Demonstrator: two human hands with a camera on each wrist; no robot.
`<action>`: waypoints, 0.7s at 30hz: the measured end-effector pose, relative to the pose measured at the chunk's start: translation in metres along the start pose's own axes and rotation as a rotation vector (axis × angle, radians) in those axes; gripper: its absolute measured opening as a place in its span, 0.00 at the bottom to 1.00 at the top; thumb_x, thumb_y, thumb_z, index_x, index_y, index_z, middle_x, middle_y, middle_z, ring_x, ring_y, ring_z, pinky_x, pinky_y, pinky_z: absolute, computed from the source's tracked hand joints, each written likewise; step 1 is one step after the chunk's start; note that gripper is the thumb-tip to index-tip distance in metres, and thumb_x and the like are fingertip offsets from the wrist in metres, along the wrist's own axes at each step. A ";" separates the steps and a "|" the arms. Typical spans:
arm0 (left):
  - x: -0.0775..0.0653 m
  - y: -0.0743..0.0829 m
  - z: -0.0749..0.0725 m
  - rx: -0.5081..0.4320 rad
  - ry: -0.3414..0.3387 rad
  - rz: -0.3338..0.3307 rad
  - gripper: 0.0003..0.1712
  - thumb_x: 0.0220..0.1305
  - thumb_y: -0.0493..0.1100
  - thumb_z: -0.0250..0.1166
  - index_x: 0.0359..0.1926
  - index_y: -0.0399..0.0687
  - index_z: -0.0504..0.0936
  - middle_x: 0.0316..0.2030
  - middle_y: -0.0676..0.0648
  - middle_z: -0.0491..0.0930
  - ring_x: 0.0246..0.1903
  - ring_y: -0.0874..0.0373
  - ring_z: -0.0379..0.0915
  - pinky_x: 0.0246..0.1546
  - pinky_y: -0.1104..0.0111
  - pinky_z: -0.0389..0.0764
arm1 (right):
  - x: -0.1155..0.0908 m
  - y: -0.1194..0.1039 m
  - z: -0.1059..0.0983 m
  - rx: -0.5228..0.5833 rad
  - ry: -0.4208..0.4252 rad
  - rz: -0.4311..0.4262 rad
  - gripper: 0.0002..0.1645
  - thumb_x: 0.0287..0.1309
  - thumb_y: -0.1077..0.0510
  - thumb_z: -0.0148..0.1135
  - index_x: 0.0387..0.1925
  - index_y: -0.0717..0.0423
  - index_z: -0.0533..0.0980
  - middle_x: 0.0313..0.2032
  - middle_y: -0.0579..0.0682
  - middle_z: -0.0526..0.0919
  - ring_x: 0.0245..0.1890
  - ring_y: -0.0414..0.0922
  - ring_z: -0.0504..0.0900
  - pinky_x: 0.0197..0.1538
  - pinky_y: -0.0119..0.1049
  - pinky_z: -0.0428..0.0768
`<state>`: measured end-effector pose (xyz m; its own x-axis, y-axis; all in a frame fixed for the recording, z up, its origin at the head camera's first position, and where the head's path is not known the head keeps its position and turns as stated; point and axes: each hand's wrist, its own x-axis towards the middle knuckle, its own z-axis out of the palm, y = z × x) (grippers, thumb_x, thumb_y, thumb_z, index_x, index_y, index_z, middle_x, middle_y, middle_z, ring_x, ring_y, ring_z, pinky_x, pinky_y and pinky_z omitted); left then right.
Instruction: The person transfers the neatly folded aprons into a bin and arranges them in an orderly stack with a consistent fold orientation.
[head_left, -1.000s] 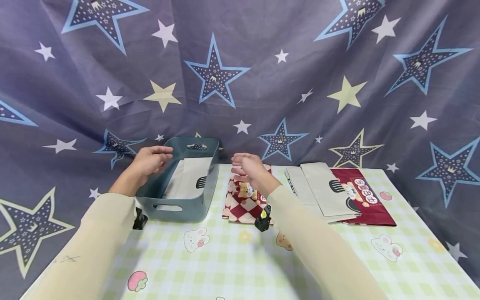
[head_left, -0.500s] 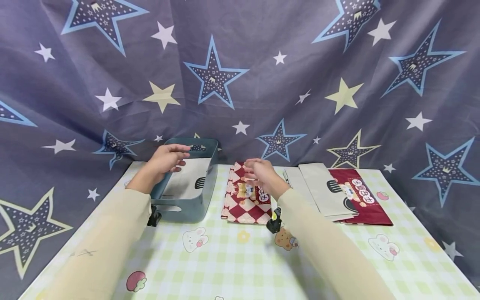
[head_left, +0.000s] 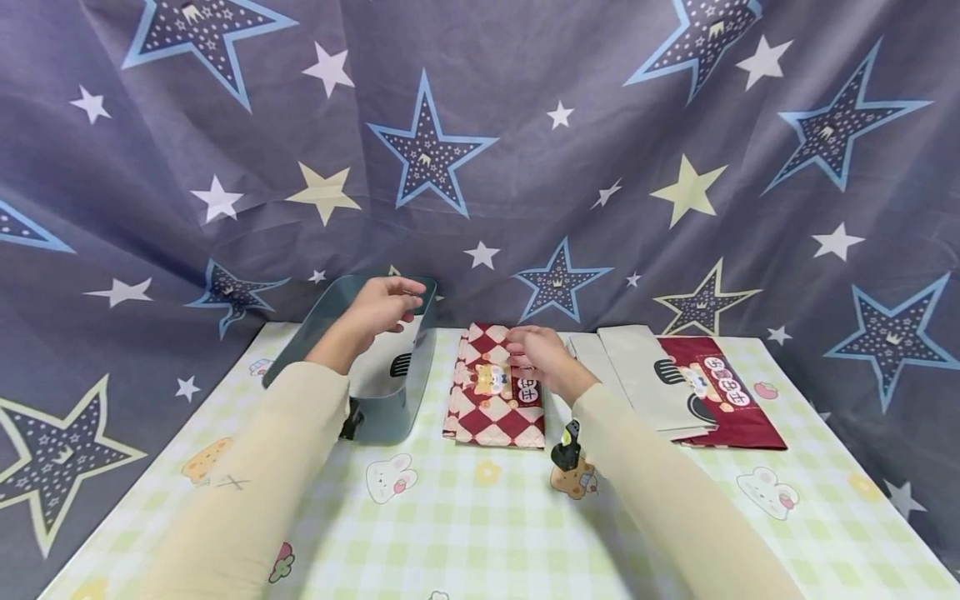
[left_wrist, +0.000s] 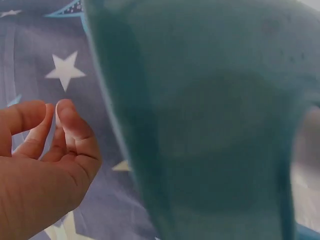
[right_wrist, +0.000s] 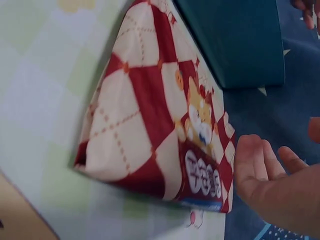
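Observation:
My left hand (head_left: 381, 308) hovers over the teal plastic basket (head_left: 397, 408), fingers loosely bent and holding nothing. In the left wrist view, the hand (left_wrist: 50, 165) appears beside the basket's blurred wall (left_wrist: 210, 125). Inside the basket lies a folded off-white cloth (head_left: 375, 367) with a black spatula print. My right hand (head_left: 551, 358) is over the right edge of a folded red-and-cream checked cloth (head_left: 487, 408) with a cartoon dog print. From the right wrist, relaxed fingers (right_wrist: 247, 155) show near the cloth's far edge (right_wrist: 145, 100); contact cannot be made out.
Right of the right hand lie a folded off-white cloth (head_left: 637, 375) with black utensil prints and a dark red folded cloth (head_left: 750, 417) partly under it. A star-patterned curtain (head_left: 480, 167) hangs behind the green-checked tabletop (head_left: 450, 533).
My left hand has moved right across the basket. The right hand has shifted right and slightly down, uncovering more of the checked cloth. The cloths and basket stay in place.

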<state>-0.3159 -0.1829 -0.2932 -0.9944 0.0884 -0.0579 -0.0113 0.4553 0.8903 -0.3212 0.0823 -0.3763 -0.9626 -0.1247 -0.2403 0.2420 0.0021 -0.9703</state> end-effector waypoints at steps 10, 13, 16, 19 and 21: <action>0.002 0.016 0.029 -0.004 -0.022 0.057 0.16 0.79 0.39 0.52 0.62 0.46 0.77 0.57 0.41 0.76 0.42 0.48 0.72 0.38 0.62 0.75 | 0.005 0.011 -0.020 -0.087 0.054 -0.016 0.27 0.76 0.54 0.51 0.69 0.62 0.68 0.64 0.65 0.71 0.60 0.60 0.75 0.64 0.54 0.76; 0.001 0.023 0.037 -0.004 -0.034 0.071 0.16 0.79 0.39 0.53 0.61 0.45 0.78 0.52 0.41 0.76 0.40 0.48 0.72 0.35 0.63 0.73 | 0.004 0.012 -0.023 -0.184 0.086 -0.020 0.24 0.75 0.54 0.50 0.66 0.61 0.71 0.59 0.62 0.75 0.51 0.54 0.78 0.60 0.52 0.78; 0.001 0.029 0.045 -0.002 -0.041 0.090 0.16 0.78 0.39 0.54 0.61 0.45 0.78 0.46 0.44 0.76 0.36 0.51 0.71 0.33 0.66 0.72 | 0.004 0.012 -0.027 -0.242 0.108 0.007 0.26 0.76 0.51 0.50 0.67 0.60 0.70 0.56 0.61 0.75 0.41 0.48 0.76 0.55 0.49 0.79; 0.000 0.032 0.052 -0.007 -0.048 0.094 0.16 0.78 0.38 0.54 0.61 0.43 0.78 0.42 0.45 0.75 0.35 0.52 0.70 0.31 0.67 0.72 | 0.006 0.012 -0.031 -0.233 0.105 0.050 0.31 0.77 0.46 0.50 0.70 0.61 0.66 0.56 0.60 0.75 0.38 0.45 0.75 0.54 0.47 0.79; 0.000 0.033 0.056 -0.014 -0.055 0.087 0.16 0.78 0.38 0.54 0.61 0.42 0.78 0.41 0.45 0.75 0.35 0.51 0.71 0.31 0.66 0.73 | 0.008 0.013 -0.034 -0.219 0.099 0.076 0.34 0.77 0.43 0.51 0.71 0.61 0.65 0.54 0.59 0.75 0.36 0.44 0.75 0.54 0.46 0.80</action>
<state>-0.3108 -0.1179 -0.2892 -0.9845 0.1756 -0.0040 0.0734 0.4318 0.8990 -0.3298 0.1151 -0.3917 -0.9526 -0.0182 -0.3037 0.2921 0.2242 -0.9297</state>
